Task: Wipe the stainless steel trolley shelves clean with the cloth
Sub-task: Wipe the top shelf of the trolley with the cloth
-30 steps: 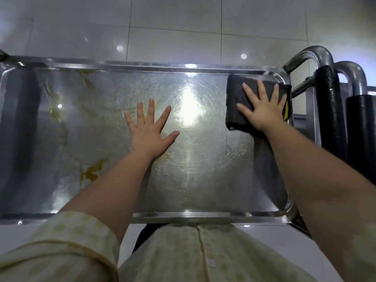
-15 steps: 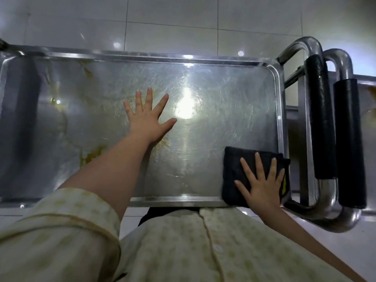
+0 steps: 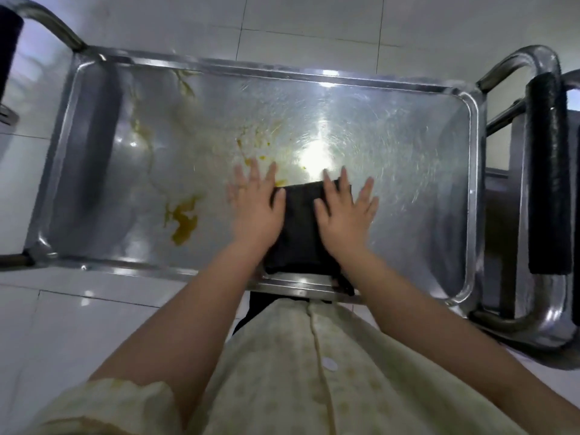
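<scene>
A: What does the head camera show on the trolley?

B: The top shelf (image 3: 408, 158) of the stainless steel trolley fills the view, a shallow tray with a raised rim. A dark cloth (image 3: 299, 227) lies flat on it at the near middle, its near end reaching the front rim.

A: And the hands?

B: Both lie on the cloth. The left hand (image 3: 255, 208) is flat with the fingers spread, its palm on the cloth's left edge and its fingertips on bare steel beyond. The right hand (image 3: 345, 215) is flat too, fingers splayed, covering the cloth's right side. Neither hand is curled around anything; they press palm-down rather than grip. The left one is a little blurred.

A: How does the shelf look?

B: The right half is bright and shows fine swirl marks, with a strong glare spot (image 3: 314, 152) just beyond the fingertips. The left half carries yellow-orange stains: a large blotch (image 3: 185, 222) to the left of the left hand, small specks (image 3: 262, 157) near the fingertips, and thin streaks (image 3: 185, 84) running toward the far rim.

A: Anything around it?

B: A black padded handle (image 3: 547, 171) stands at the right end on a curved steel tube, another dark grip (image 3: 9, 48) shows at the far left corner, and pale floor tiles (image 3: 314, 23) lie beyond. A cream patterned shirt (image 3: 314, 372) fills the near edge.
</scene>
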A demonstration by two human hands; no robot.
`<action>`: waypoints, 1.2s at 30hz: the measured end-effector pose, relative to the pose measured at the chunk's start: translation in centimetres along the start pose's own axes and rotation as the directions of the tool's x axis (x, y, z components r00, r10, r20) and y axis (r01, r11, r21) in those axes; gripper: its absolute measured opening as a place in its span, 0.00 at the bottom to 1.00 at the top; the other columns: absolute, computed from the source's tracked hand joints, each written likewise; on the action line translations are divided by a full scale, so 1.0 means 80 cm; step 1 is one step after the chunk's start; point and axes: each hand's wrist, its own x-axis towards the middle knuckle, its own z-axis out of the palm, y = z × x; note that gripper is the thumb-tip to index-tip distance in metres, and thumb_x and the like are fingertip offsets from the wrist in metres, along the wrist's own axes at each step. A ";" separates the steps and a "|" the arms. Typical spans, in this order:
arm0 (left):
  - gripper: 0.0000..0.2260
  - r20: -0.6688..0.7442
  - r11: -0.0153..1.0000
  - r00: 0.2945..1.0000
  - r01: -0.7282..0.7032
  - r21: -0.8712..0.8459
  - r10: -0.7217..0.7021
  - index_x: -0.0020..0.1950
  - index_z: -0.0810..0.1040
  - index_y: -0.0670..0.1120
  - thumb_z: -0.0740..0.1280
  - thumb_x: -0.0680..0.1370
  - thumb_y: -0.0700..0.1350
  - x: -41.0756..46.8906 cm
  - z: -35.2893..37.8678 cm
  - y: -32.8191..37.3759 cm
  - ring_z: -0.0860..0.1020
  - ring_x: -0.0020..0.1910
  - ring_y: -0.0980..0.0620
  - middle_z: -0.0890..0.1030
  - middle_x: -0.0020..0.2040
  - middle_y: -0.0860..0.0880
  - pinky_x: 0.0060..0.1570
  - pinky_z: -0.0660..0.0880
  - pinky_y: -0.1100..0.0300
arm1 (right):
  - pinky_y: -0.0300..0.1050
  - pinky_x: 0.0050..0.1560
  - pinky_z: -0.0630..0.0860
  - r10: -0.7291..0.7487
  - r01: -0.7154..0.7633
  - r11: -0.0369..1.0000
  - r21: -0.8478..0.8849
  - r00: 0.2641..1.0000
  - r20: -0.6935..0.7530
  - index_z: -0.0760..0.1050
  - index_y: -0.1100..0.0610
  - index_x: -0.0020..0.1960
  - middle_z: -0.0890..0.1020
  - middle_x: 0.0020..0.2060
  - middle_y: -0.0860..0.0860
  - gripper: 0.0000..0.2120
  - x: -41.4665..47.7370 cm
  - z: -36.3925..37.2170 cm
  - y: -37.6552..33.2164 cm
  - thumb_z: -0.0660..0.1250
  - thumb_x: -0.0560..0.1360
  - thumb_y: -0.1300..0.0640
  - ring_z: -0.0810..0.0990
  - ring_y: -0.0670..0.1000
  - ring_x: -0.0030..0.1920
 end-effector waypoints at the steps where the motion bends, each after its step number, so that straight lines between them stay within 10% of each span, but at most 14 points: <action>1: 0.25 0.017 0.998 0.999 -0.045 0.045 0.044 0.80 0.55 0.54 0.55 0.83 0.54 -0.011 0.013 0.015 0.43 0.79 0.41 0.49 0.81 0.46 0.76 0.41 0.42 | 0.65 0.74 0.37 0.047 -0.046 0.998 0.036 0.999 -0.020 0.49 0.41 0.79 0.47 0.80 0.46 0.26 0.011 -0.009 0.016 0.50 0.83 0.43 0.37 0.63 0.77; 9: 0.34 0.097 0.952 0.994 0.010 0.304 -0.041 0.78 0.36 0.60 0.42 0.77 0.72 -0.017 0.058 0.008 0.36 0.78 0.38 0.37 0.80 0.48 0.69 0.28 0.36 | 0.64 0.74 0.36 0.058 -0.055 0.994 -0.094 0.998 0.025 0.45 0.40 0.79 0.44 0.80 0.46 0.26 0.037 -0.004 0.048 0.42 0.82 0.41 0.37 0.60 0.78; 15: 0.33 0.092 0.933 0.995 0.000 0.361 -0.036 0.77 0.36 0.64 0.38 0.75 0.74 0.081 -0.003 -0.074 0.37 0.78 0.38 0.39 0.81 0.48 0.71 0.34 0.32 | 0.66 0.74 0.37 0.063 -0.060 0.974 -0.219 0.998 0.007 0.36 0.40 0.78 0.40 0.79 0.48 0.29 0.038 0.004 0.046 0.33 0.79 0.36 0.36 0.62 0.77; 25: 0.34 0.177 0.917 0.964 -0.245 0.316 0.196 0.79 0.45 0.63 0.46 0.76 0.74 -0.114 0.049 -0.075 0.41 0.78 0.34 0.45 0.81 0.45 0.70 0.39 0.29 | 0.66 0.74 0.38 0.091 -0.087 0.969 -0.230 0.996 0.006 0.36 0.41 0.78 0.39 0.79 0.49 0.28 0.037 0.005 0.039 0.39 0.81 0.38 0.36 0.63 0.77; 36: 0.33 0.122 0.926 0.985 -0.154 0.344 0.119 0.77 0.40 0.68 0.40 0.73 0.76 0.164 -0.005 -0.028 0.39 0.77 0.36 0.42 0.81 0.48 0.69 0.36 0.29 | 0.68 0.74 0.38 0.093 -0.087 0.974 -0.211 0.995 0.019 0.40 0.41 0.79 0.42 0.79 0.49 0.28 0.040 0.004 0.040 0.39 0.80 0.39 0.38 0.64 0.77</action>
